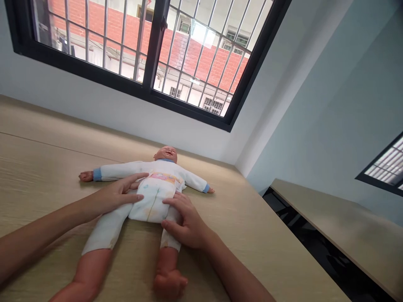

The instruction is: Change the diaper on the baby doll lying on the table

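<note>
Because the baby doll [163, 166] lies on its back with its head near the table's [258, 239] far edge and both arms spread, its hips are within easy reach of both hands. The left hand [117, 196] rests at one side of the diaper [153, 200], its grip loose, fingers and thumb apart; the right hand [188, 219] lies along the other side and the upper leg, its grip likewise spread rather than pinching.

The bare lower legs look like smooth, firm vinyl, probably a little slippery, while the white top [126, 171] should give better purchase. The doll is likely fairly light. The diaper seems soft and thin, easily creased or torn, so its side edges at the waist look the best hold.
</note>
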`<action>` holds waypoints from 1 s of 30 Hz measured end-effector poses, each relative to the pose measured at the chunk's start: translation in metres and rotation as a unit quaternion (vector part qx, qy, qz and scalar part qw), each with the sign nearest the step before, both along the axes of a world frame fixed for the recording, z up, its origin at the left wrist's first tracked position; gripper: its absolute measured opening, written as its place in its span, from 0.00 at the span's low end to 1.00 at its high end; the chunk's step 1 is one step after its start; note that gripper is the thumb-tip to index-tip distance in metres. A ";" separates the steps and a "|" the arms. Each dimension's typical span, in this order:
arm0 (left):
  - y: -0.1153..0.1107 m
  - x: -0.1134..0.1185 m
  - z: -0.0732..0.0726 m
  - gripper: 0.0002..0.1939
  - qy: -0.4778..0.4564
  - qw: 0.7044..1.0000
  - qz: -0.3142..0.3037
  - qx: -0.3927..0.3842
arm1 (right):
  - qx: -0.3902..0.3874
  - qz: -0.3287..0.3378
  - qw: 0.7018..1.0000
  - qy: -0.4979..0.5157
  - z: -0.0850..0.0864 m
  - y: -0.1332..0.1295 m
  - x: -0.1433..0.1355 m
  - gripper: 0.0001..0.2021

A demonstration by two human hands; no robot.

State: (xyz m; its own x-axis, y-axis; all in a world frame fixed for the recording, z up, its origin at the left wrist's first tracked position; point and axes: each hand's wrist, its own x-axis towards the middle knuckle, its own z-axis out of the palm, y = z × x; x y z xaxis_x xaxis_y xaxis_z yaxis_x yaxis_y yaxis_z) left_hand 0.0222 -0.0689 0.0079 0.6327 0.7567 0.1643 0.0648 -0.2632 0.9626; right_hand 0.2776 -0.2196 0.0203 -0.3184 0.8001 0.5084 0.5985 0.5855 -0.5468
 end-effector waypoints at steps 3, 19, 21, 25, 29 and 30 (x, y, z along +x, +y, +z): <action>0.001 -0.002 -0.001 0.44 0.003 0.999 -0.044 -0.024 | -0.024 0.013 1.000 -0.016 0.004 -0.002 0.000 0.26; -0.008 0.002 0.010 0.42 0.006 0.998 -0.024 -0.066 | -0.009 0.003 1.000 -0.025 0.010 -0.004 0.002 0.18; -0.009 0.001 0.010 0.42 0.008 0.998 -0.024 -0.066 | -0.007 0.003 0.999 -0.033 0.012 -0.005 0.002 0.18; -0.011 0.000 0.011 0.41 0.009 0.998 -0.018 -0.067 | -0.007 0.008 0.999 -0.041 0.014 -0.006 0.002 0.17; -0.013 0.000 0.012 0.40 -0.006 0.998 -0.015 -0.069 | -0.006 0.016 0.999 -0.046 0.014 -0.007 0.003 0.17; -0.014 0.000 0.013 0.40 -0.006 0.997 -0.017 -0.070 | -0.008 0.017 0.999 -0.048 0.014 -0.007 0.003 0.17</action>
State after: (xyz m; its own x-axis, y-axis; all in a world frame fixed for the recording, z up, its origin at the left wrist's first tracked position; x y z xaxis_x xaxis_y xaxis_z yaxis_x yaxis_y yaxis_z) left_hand 0.0224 -0.0827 0.0206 0.6573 0.7506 0.0670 0.0462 -0.1289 0.9906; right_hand 0.2806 -0.2268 0.0348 -0.3916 0.7956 0.4622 0.6281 0.5982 -0.4976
